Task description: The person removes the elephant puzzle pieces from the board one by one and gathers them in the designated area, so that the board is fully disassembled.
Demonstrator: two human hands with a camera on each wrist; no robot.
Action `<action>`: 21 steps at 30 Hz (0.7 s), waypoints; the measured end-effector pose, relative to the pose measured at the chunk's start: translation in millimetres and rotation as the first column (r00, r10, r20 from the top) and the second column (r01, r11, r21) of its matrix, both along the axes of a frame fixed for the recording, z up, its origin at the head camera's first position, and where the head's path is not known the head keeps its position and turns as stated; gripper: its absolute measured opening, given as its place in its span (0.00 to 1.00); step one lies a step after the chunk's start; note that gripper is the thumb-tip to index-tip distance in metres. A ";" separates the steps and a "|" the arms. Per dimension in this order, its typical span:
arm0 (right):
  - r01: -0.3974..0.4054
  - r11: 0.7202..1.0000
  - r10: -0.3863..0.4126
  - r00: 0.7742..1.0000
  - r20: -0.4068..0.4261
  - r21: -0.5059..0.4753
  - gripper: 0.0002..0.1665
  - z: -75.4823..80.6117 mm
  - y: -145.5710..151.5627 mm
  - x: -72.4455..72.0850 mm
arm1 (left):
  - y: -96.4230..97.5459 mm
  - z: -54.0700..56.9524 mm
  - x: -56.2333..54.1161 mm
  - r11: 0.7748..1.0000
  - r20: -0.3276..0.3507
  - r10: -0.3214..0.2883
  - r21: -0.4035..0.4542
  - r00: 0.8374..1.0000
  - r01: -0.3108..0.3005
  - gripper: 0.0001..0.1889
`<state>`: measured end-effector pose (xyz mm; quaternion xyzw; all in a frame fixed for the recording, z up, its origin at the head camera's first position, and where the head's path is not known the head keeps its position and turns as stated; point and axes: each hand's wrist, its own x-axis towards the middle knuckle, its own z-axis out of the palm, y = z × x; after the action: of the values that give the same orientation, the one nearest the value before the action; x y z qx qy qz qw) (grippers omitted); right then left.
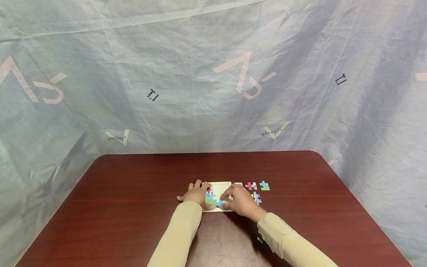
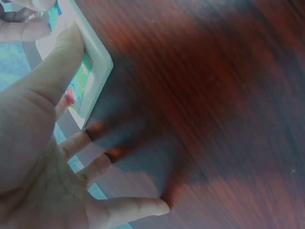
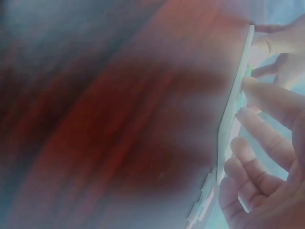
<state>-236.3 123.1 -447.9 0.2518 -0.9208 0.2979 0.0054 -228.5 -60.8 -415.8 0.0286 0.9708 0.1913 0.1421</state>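
Note:
A jigsaw tray [image 1: 221, 183] with a pale rim lies on the table, with colourful pieces fitted in its left part. My left hand [image 1: 196, 195] is spread over the tray's left side, and its thumb [image 2: 69, 45] rests on the tray near a corner. The other fingers fan out past the edge. With bent thumb and index finger, my right hand [image 1: 241, 200] holds a blue puzzle piece [image 1: 218, 203] low in the tray, beside the fitted pieces. The fingers hide part of that piece. In the right wrist view the right hand [image 3: 271, 148] is close over the tray edge [image 3: 228, 109].
Loose puzzle pieces lie right of the tray: a pink one [image 1: 251, 185], a blue and green one [image 1: 264, 185], and another [image 1: 256, 197] partly behind the right hand. The dark red wooden table [image 1: 133, 193] ends at a hanging grey cloth [image 1: 186, 74].

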 end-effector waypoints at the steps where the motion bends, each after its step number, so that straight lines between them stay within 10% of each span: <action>1: 0.002 1.000 -0.002 1.000 0.003 0.005 0.10 0.4 -0.6 -0.4 | 0.1 0.2 0.1 1.000 -0.001 0.000 -0.001 1.000 0.000 0.41; 21: 0.015 0.998 -0.017 1.000 0.021 0.063 0.15 6.5 -5.6 -5.2 | 1.2 1.5 0.6 1.000 -0.007 0.006 -0.019 1.000 -0.006 0.42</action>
<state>-241.5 117.6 -441.4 0.2413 -0.9317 0.2713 -0.0101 -227.9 -59.6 -414.3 0.0251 0.9731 0.1823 0.1382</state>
